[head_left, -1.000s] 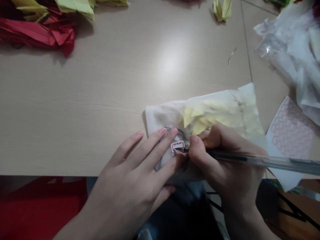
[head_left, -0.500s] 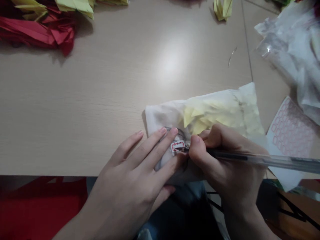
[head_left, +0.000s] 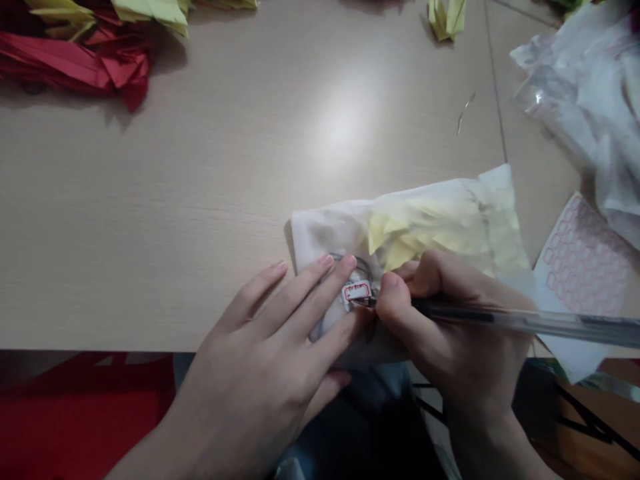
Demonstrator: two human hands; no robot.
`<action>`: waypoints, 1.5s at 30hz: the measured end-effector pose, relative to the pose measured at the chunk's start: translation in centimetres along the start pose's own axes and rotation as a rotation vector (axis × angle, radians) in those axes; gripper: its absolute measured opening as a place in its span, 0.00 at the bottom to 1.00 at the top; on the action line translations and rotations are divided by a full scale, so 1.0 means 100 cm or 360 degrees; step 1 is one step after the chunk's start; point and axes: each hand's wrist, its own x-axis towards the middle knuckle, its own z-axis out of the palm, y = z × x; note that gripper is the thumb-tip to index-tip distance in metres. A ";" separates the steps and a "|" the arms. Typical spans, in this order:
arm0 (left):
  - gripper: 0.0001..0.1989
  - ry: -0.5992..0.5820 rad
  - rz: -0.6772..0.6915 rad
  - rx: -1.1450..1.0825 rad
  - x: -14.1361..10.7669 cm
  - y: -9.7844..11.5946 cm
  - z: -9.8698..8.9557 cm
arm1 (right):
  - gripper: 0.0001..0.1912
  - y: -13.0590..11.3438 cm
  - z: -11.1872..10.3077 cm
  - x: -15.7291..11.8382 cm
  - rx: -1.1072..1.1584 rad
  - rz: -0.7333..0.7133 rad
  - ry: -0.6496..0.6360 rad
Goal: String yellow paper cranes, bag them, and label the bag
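Note:
A frosted, translucent bag [head_left: 330, 223] lies at the table's front edge, with yellow folded paper [head_left: 400, 237] showing through it. On the bag is a small white sticker label [head_left: 357, 291] with a red border and tiny dark writing. My left hand [head_left: 285, 340] lies over the bag's lower left part, fingers stretched out beside the label. In my right hand [head_left: 445, 327] is a clear-barrelled pen [head_left: 525, 320], its tip touching the label's lower left. Dark curved lines, perhaps a coiled cord, show round the label, partly under my left fingers.
A sheet of red-bordered labels [head_left: 583, 260] sits right of the bag, partly over the edge. Crumpled clear plastic bags [head_left: 595, 100] lie behind it. Red folded paper [head_left: 75, 63] is at the far left, a yellow folded piece [head_left: 447, 19] at the back. A thin bent wire [head_left: 465, 115] lies nearby.
The pen tip has shifted very slightly over the label, and my right hand with it. My left hand and the bag stay in place.

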 end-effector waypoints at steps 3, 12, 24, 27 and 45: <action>0.23 -0.0018 -0.0005 -0.0002 0.000 0.000 0.000 | 0.16 -0.001 0.000 0.000 0.0019 0.0015 -0.0003; 0.23 -0.0021 0.0006 -0.0011 -0.001 -0.001 0.001 | 0.17 0.000 0.001 -0.001 -0.0010 0.0010 0.0019; 0.21 -0.0031 -0.0007 0.0013 -0.001 -0.001 0.001 | 0.17 0.001 0.000 -0.002 0.0011 -0.0009 -0.0004; 0.21 -0.0031 -0.0004 0.0017 -0.001 -0.001 0.001 | 0.16 0.001 0.000 -0.002 0.0010 -0.0003 -0.0015; 0.23 -0.0008 0.0012 0.0008 -0.001 -0.002 0.002 | 0.16 0.001 0.001 -0.001 -0.0047 -0.0030 0.0048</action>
